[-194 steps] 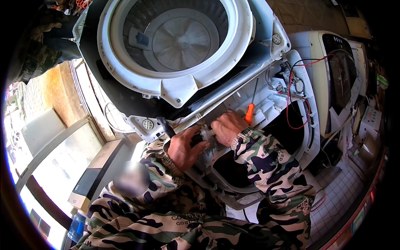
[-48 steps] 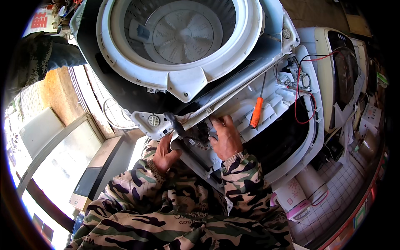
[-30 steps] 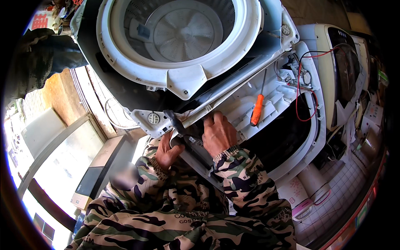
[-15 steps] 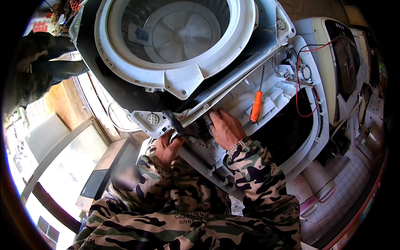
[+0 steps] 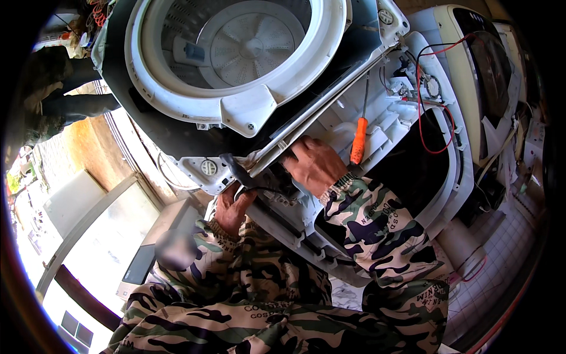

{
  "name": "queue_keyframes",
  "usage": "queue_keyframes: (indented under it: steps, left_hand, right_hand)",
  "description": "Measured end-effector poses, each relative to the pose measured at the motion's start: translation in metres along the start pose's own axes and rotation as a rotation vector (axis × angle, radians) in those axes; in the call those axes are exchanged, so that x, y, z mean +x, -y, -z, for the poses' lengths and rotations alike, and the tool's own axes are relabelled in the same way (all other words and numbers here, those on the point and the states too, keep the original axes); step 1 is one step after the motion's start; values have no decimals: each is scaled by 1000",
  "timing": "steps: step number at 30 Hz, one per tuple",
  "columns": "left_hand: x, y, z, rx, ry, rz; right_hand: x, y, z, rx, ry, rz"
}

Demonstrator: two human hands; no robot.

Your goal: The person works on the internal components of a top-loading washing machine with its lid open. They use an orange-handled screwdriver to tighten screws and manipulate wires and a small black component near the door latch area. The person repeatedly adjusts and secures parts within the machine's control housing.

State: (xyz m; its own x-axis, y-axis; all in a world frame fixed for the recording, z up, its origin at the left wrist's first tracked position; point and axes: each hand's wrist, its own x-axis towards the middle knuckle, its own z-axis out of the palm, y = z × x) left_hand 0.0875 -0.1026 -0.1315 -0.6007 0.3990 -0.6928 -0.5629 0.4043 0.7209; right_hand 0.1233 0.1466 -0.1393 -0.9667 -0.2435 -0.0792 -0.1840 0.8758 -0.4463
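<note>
A top-loading washing machine with a white tub [image 5: 250, 47] stands in front of me, its white control panel [image 5: 389, 121] detached and lying along the near side. My left hand [image 5: 232, 207] is closed at the machine's near corner, beside a thick black-sleeved cable [image 5: 237, 170]; its fingertips are partly hidden. My right hand [image 5: 315, 166] is bent, with its fingers tucked in the gap between the machine's rim and the panel. What those fingers grip is hidden. Dark parts and a thin black wire [image 5: 268, 189] show between my hands.
An orange-handled screwdriver [image 5: 358, 140] rests on the panel, right of my right hand. Red and black wires [image 5: 420, 88] loop over the panel's far end. Another beige appliance [image 5: 466, 71] stands at the right. A person's dark-clothed legs [image 5: 79, 88] show at far left.
The whole view has shifted slightly, with the machine now farther left. My right hand has turned, and its fingers are more bent at the gap. My left hand stays at the corner.
</note>
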Motion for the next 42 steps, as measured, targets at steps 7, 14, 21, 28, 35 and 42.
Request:
queue_keyframes:
  steps: [7, 14, 21, 28, 35, 42]
  left_hand:
    - [0, -11, 0, 149, -6, -3]
    - [-7, -7, -1, 354, -14, -251]
    - [-5, -3, 3, 399, 13, -230]
    - [-2, -8, 0, 122, -11, -3]
    - [1, 1, 0, 9, -21, -71]
    - [0, -6, 0, 58, 12, -53]
  right_hand:
    - [-6, -7, -8, 18, 46, 11]
    - [-2, -9, -2, 1, 87, 23]
    - [-3, -12, -7, -21, 102, 67]
    - [-1, -16, -4, 93, 112, 12]
    - [3, -12, 5, 126, 26, -4]
    - [3, -13, 6, 136, 14, -9]
